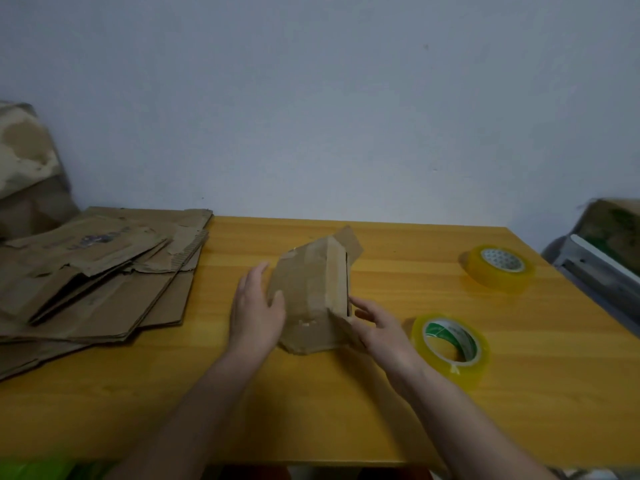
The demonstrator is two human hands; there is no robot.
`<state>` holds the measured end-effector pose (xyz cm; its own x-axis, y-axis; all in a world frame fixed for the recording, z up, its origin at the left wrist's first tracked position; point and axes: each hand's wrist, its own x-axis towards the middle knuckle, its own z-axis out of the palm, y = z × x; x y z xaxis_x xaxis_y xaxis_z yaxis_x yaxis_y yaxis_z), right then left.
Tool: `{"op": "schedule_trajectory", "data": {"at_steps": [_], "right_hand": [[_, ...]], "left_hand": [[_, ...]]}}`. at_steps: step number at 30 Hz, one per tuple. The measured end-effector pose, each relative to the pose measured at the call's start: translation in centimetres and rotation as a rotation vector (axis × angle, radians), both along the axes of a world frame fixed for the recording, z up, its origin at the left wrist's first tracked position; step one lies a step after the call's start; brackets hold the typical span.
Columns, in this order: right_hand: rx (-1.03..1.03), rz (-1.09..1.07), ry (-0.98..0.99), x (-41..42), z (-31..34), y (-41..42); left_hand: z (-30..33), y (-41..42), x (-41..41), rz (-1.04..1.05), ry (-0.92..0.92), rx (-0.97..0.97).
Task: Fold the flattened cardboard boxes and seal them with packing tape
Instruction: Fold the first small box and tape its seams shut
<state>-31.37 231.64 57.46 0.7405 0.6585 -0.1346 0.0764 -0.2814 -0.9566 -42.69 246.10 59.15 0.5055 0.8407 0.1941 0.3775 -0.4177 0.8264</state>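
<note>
A small brown cardboard box point(311, 292), partly opened out, stands tilted in the middle of the yellow table point(381, 410), with a flap sticking up behind it and another lying at its near end. My left hand point(254, 310) lies flat against the box's left side, thumb on its top face. My right hand point(379, 329) touches the lower right flap with straight fingers. A roll of yellowish packing tape point(450, 348) lies just right of my right hand. A second tape roll point(498, 271) lies farther back on the right.
A pile of flattened cardboard boxes point(93, 282) covers the table's left side. More worn cardboard point(27, 168) leans on the wall at far left. A box and a metal rail point(602, 265) sit off the table's right edge.
</note>
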Motion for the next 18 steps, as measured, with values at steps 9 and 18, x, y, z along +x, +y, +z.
{"op": "schedule_trajectory", "data": {"at_steps": [9,18], "right_hand": [[-0.013,-0.048,0.153,0.2,0.3,1.3],[-0.023,-0.073,0.269,-0.9,-0.8,2.0]], "left_hand": [[3.2,-1.8,3.0,-0.329,0.487,0.172],[4.6,-0.4,2.0,-0.524,0.725,0.025]]}}
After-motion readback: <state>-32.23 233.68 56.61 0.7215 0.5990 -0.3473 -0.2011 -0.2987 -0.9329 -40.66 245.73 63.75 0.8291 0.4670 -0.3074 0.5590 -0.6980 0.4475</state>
